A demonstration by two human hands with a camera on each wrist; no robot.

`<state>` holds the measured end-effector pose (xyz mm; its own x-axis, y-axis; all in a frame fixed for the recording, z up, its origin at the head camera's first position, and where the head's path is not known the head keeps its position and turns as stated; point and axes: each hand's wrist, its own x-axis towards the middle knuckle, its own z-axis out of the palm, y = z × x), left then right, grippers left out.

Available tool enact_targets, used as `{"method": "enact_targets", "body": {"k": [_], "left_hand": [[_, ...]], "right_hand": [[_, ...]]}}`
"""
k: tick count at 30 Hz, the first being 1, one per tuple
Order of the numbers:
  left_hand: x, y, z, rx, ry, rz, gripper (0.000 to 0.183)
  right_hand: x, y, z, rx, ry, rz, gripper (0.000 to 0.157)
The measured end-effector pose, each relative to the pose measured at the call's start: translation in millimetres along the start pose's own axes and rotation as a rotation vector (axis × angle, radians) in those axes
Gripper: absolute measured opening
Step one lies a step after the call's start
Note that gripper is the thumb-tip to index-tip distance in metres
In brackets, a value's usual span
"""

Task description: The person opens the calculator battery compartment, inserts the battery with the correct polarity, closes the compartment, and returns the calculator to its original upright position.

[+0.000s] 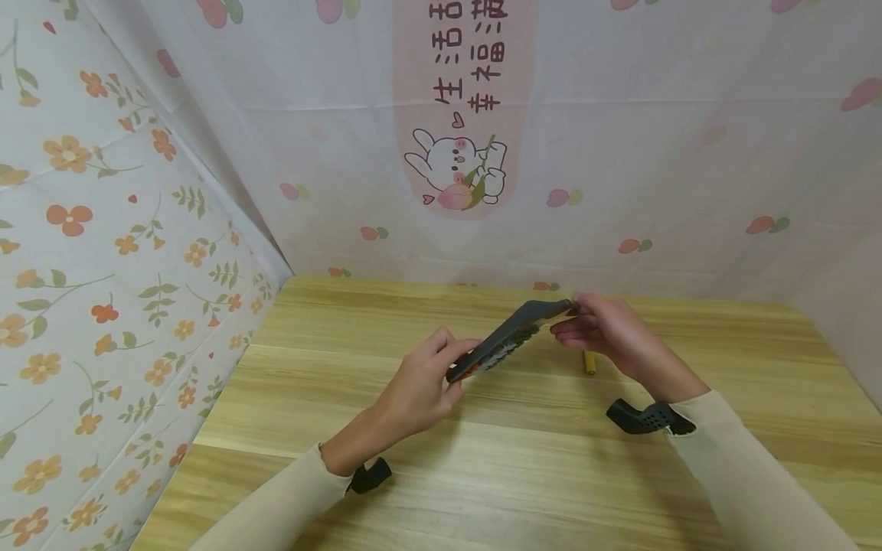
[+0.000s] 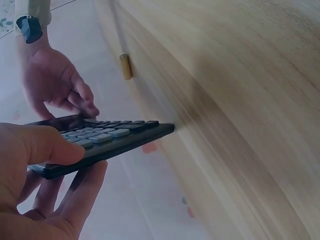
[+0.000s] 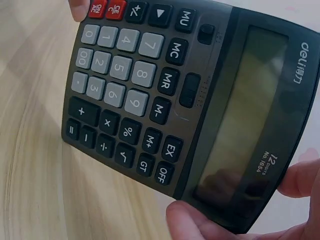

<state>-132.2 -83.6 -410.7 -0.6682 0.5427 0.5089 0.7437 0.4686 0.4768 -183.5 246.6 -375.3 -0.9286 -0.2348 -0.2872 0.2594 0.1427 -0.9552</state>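
Note:
A dark calculator [image 1: 513, 333] is held up tilted above the table, its far end higher than its near end. In the right wrist view, the calculator's face [image 3: 170, 110] shows grey and black keys, two red keys and a blank display. My left hand [image 1: 422, 376] pinches the near, keypad end, thumb on one face and fingers beneath, as the left wrist view shows. At the display end, my right hand [image 1: 613, 333] holds a corner between thumb and fingers.
On the wooden table [image 1: 524, 474] lies a small yellow cylinder [image 1: 589, 362], below the right hand. A white printed cloth [image 1: 331, 153] hangs behind the table, and a flowered one [image 1: 103, 306] is on the left. Each wrist wears a black band [image 1: 648, 417].

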Motion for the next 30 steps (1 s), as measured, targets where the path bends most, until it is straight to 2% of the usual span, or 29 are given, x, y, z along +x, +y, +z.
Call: {"method": "enact_targets", "body": {"k": [5, 10, 13, 18, 24, 30], "left_hand": [[-1.8, -2.7, 1.0, 0.008, -0.002, 0.019, 0.058], [-3.6, -4.5, 0.9, 0.035, -0.021, 0.058, 0.055], [-5.2, -5.8, 1.6, 0.074, -0.041, 0.087, 0.054], [-8.4, -5.9, 3.0, 0.132, -0.103, 0.099, 0.056], [-12.2, -5.5, 6.6, 0.184, -0.163, 0.089, 0.061], [-14.8, -6.7, 10.5, 0.217, -0.196, 0.076, 0.060]], "right_hand": [[-0.7, 4.3, -1.6, 0.015, -0.010, 0.003, 0.045], [-1.8, 8.3, -1.8, 0.077, -0.018, -0.006, 0.035], [-1.7, 10.7, -2.7, 0.106, -0.022, -0.003, 0.029], [-1.2, 14.0, -5.2, 0.089, -0.022, 0.035, 0.023], [-1.4, 16.6, -4.0, 0.112, -0.037, 0.066, 0.020], [-2.6, 21.6, -3.5, 0.198, -0.063, 0.096, 0.031]]}}
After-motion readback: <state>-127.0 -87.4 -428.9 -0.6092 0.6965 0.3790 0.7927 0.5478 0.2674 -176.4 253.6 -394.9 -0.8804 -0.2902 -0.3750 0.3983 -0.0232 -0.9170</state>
